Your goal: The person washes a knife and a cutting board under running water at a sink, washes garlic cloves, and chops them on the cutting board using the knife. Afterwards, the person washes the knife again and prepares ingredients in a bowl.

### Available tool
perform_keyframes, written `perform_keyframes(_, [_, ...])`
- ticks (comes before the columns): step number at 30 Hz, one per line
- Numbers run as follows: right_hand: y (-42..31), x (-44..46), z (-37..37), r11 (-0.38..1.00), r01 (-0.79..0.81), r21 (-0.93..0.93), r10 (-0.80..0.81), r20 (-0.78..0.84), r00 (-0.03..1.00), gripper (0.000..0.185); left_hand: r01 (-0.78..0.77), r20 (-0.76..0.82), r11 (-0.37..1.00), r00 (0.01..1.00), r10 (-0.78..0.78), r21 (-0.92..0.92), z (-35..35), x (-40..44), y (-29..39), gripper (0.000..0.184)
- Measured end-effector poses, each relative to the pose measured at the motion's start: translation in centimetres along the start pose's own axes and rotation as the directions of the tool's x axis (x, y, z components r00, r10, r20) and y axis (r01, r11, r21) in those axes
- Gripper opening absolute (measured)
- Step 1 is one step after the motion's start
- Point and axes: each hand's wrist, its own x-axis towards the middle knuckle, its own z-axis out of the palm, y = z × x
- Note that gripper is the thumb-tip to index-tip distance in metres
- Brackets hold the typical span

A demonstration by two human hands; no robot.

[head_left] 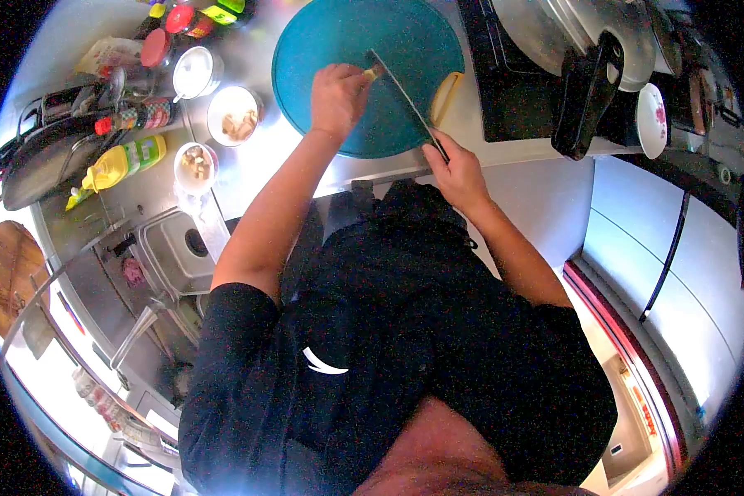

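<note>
Over a round teal cutting board (322, 50), my left hand (341, 97) pinches a small pale yellowish piece of food (373, 73) at its fingertips. My right hand (457, 172) is wrapped round the handle of a knife (409, 103). The knife's blade slants up and left across the board, its tip close to the food piece. A pale, curved, yellow-edged object (446, 97) lies at the board's right edge. Left of the board are a white bowl with pale pieces (236, 116) and a smaller bowl with chopped bits (196, 168).
A white cup (197, 73), red-lidded jars (156, 48) and a yellow bottle (124, 165) stand at the left. The sink (176, 248) is at lower left. On the right, a lidded pan (574, 37) rests on the black hob (504, 103), near a white dish (651, 121).
</note>
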Motion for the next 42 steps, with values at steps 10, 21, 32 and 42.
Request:
perform_keyframes(10, [0.2, -0.1, 0.1, 1.000, 0.004, 0.011, -0.004, -0.001, 1.000, 0.040, 0.003, 0.000, 1.000, 1.000, -0.003, -0.009, -0.2, 0.2, 0.3, 0.006])
perform_keyframes(21, [0.1, 0.5, -0.2, 1.000, 0.003, -0.030, -0.002, 0.049, 0.999, 0.040, 0.018, 0.010, 1.000, 1.000, -0.018, -0.022, 0.4, 0.1, 0.1, 0.004])
perform_keyframes(32, [-0.9, 1.1, -0.3, 0.996, 0.026, -0.084, -0.021, 0.052, 0.998, 0.039, 0.013, 0.027, 0.999, 1.000, -0.012, -0.052, 0.8, 0.2, -0.4, 0.010])
perform_keyframes(42, [-0.1, 3.9, 2.0, 0.982, -0.025, -0.186, 0.028, 0.015, 1.000, 0.038, 0.038, 0.017, 0.998, 0.999, -0.037, -0.050, 0.7, 0.1, -0.1, 0.011])
